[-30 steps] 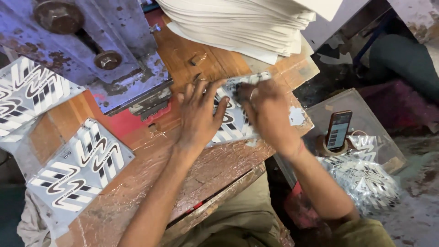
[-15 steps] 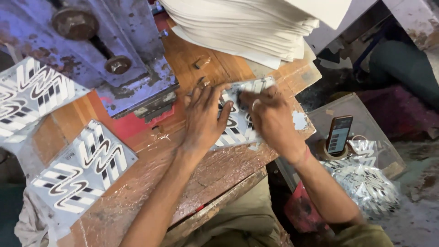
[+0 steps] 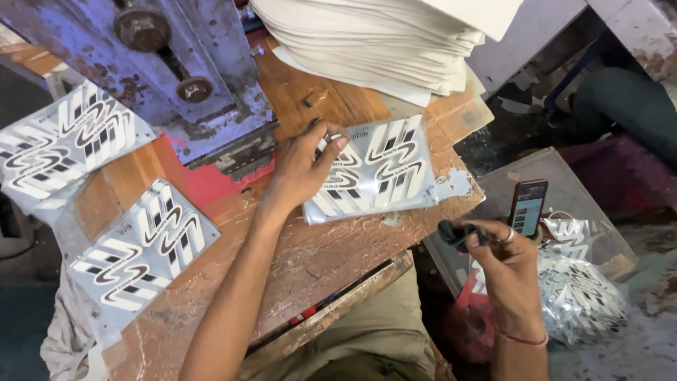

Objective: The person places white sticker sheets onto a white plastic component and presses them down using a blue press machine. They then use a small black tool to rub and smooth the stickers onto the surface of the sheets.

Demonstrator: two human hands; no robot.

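Left hand: the left hand (image 3: 300, 169) lies palm down on the wooden bench (image 3: 338, 247), fingers spread narrow, with the fingertips (image 3: 337, 143) pressing the top left corner of a silver sticker sheet (image 3: 384, 173) printed with black and white wavy bands; it pins the sheet without clasping it.

Right hand: the right hand (image 3: 504, 271) is off the bench's right edge, its fingers pinched tight around a small dark scrap (image 3: 455, 233); what the scrap is made of cannot be told.

Sheet position: near the bench's right edge, below the stack of white card sheets (image 3: 381, 42) at the far edge.

Key relation: the sheet runs rightward from the left fingertips, its long axis roughly parallel to the bench's near edge; the left hand is on it, the right hand is well apart.

Other sheets: a matching sticker sheet (image 3: 141, 247) lies at the near left of the bench, and another (image 3: 67, 144) towards the far left.

Press: a worn blue metal press (image 3: 183, 77) stands at the bench's far left, its foot just beside the left hand.

Containers: a clear plastic tray (image 3: 564, 190) beyond the right edge holds a phone (image 3: 527, 206) propped upright; a heap of silver offcuts (image 3: 582, 296) sits just beside it, near the right hand.
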